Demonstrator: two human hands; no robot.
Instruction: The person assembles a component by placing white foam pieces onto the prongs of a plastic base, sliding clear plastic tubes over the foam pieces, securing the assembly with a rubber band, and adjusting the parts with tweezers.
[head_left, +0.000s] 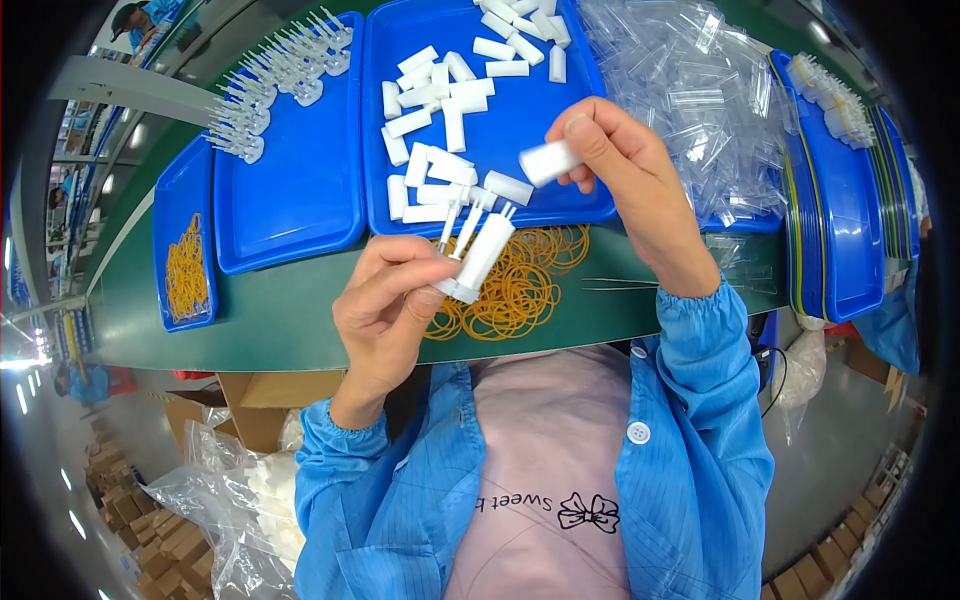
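the blue trays (290,180) look smooth, glossy plastic; the white tubes (453,125), matt plastic; the clear pieces (700,110), shiny plastic; the jacket (695,440), cloth.

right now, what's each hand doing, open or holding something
Left hand: closed, holding a white pronged part with a fitted white sleeve.
Right hand: closed, holding a separate white sleeve.

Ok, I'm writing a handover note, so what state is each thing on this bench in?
Left hand: closed on the white pronged plastic piece
White pronged plastic piece: one prong covered, two bare
Right hand: closed on a white cylindrical sleeve
Other white cylinders: loose, scattered
Orange-yellow rubber bands: heaped loose
Clear plastic pieces: piled loose
Blue plastic trays at right: stacked
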